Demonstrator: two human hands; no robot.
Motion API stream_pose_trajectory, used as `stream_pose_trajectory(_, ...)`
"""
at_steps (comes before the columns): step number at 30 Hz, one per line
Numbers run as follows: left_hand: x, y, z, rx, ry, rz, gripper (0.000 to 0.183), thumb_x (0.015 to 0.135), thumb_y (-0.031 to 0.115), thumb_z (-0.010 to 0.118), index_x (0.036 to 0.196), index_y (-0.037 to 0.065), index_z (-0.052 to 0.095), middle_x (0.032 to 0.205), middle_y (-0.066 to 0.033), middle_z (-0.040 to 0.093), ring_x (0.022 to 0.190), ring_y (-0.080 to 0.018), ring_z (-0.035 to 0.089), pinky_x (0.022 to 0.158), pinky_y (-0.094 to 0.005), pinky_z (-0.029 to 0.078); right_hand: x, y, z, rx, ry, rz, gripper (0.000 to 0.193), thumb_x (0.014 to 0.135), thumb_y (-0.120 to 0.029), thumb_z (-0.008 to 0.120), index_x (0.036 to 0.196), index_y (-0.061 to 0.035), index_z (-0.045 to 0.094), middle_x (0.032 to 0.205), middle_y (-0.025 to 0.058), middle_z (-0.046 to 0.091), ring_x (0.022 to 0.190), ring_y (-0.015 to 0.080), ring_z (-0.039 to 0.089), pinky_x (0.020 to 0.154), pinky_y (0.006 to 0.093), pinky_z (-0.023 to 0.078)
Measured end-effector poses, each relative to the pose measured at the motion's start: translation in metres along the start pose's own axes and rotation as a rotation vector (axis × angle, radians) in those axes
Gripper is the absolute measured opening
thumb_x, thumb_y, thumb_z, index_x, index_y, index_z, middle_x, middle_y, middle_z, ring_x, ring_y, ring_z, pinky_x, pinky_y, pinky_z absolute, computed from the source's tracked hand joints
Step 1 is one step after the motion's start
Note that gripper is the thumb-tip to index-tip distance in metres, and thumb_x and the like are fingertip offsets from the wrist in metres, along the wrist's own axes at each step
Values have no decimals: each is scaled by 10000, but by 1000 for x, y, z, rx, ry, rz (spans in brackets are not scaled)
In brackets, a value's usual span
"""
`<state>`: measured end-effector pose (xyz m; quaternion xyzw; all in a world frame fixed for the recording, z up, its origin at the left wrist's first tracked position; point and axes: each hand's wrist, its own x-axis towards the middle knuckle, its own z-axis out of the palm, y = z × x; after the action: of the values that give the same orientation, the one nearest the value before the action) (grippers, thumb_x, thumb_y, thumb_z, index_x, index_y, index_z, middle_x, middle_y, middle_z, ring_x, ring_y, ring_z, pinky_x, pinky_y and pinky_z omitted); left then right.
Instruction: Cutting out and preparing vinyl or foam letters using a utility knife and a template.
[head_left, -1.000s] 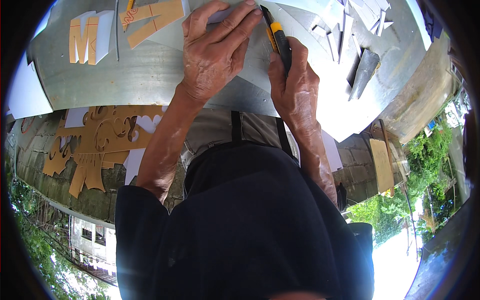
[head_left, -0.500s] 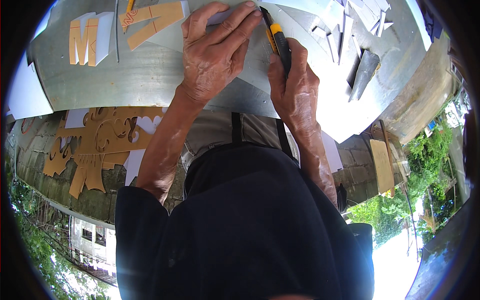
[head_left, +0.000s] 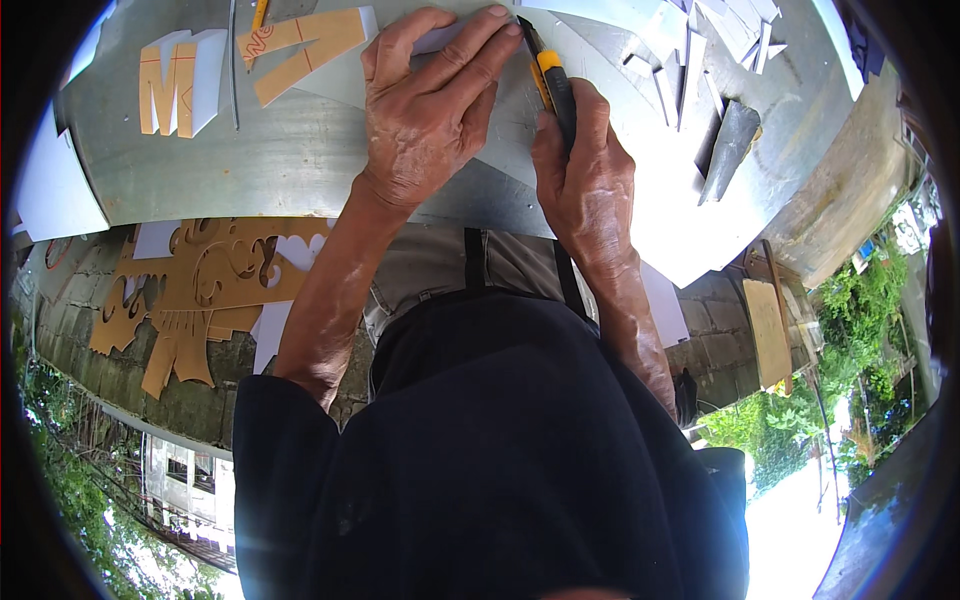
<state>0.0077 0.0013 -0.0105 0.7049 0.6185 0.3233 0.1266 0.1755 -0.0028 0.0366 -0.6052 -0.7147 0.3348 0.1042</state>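
Note:
My right hand [head_left: 585, 175] grips a yellow and black utility knife [head_left: 549, 82], its blade pointing away from me onto a pale flat sheet [head_left: 600, 60]. Right beside the blade, my left hand [head_left: 425, 105] lies flat with spread fingers, pressing that sheet down on the grey metal tabletop [head_left: 250, 160]. The knife tip is partly hidden behind my left fingertips.
A tan and white block letter [head_left: 180, 85] and tan cut strips [head_left: 300, 40] lie at the table's left. White offcuts [head_left: 710, 40] and a dark grey wedge [head_left: 728, 145] sit at the right. Below the table edge, tan ornamental cutouts [head_left: 190, 290] lie on paving. A tan board [head_left: 768, 330] leans at right.

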Motion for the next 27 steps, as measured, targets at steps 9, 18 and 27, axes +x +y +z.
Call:
stream_pose_trajectory(9,-1,-7,0,-28,0,17,393,799,46,761,1180,142,778,1252,76,724,1159,-183,549,997,-327,379,0,-14,5,-184,13,-43,360,919,-36,629,1227,35,457,875,144,576,646,298,706,479,394,564)
stream_pose_trajectory(18,2,0,-1,21,-67,0,373,801,30,765,1165,110,779,1274,39,722,1179,-216,545,1022,-322,396,-2,-12,1,-212,15,-45,480,847,-19,647,1281,59,457,916,129,555,702,245,707,522,354,577)
stream_pose_trajectory(27,3,2,-1,48,-95,-8,339,862,29,731,1198,56,759,1266,-22,734,1197,-249,536,1018,-339,425,-4,-8,5,-160,25,-41,572,825,-59,657,1344,68,451,933,120,560,731,226,687,565,337,574)
